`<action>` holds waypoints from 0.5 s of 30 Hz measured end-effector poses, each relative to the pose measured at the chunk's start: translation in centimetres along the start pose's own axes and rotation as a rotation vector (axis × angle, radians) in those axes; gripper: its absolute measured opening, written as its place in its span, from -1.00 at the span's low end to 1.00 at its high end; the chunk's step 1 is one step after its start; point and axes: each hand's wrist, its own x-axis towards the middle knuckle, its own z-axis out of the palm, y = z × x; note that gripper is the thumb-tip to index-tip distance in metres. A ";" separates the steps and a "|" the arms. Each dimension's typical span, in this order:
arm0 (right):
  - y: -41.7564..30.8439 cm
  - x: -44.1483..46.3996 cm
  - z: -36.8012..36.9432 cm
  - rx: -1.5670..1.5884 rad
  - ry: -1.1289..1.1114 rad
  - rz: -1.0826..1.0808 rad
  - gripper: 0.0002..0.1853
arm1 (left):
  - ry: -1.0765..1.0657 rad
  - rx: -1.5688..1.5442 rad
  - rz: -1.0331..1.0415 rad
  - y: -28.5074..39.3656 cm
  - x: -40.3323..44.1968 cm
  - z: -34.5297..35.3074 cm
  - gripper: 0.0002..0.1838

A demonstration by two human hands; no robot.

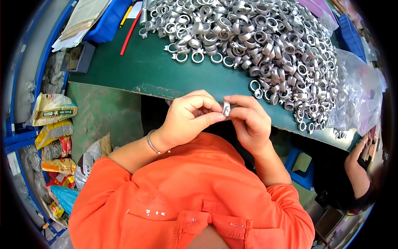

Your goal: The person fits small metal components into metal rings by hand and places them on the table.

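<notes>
Qty: 1 held pc, 1 red rod, 100+ rings.

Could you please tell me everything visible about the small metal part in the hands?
The small metal part is silver-grey, shiny and metallic-looking. It shows taller than wide, pinched by the left hand and right hand near the edge of the green table. It is partly covered, so its full shape is unclear.

This looks like a workshop: metal ring parts lie heaped on a green worktop, with a blue bin, sacks and blue-framed shelving nearby.
</notes>
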 end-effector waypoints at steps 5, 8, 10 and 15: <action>-0.4 -0.9 0.1 0.548 0.150 0.601 -0.85 | -0.004 0.183 0.138 0.2 -0.1 0.2 -0.92; -0.2 -0.8 -0.1 0.728 0.107 0.687 -0.82 | -0.014 0.204 0.113 0.0 -0.1 -0.1 -0.92; -0.3 -0.6 -0.2 0.807 0.028 0.742 -0.75 | -0.015 0.204 0.093 -0.1 -0.1 0.0 -0.92; -0.4 -0.6 -0.1 0.826 -0.094 0.765 -0.76 | 0.060 0.237 0.177 -0.7 -0.1 0.2 -0.90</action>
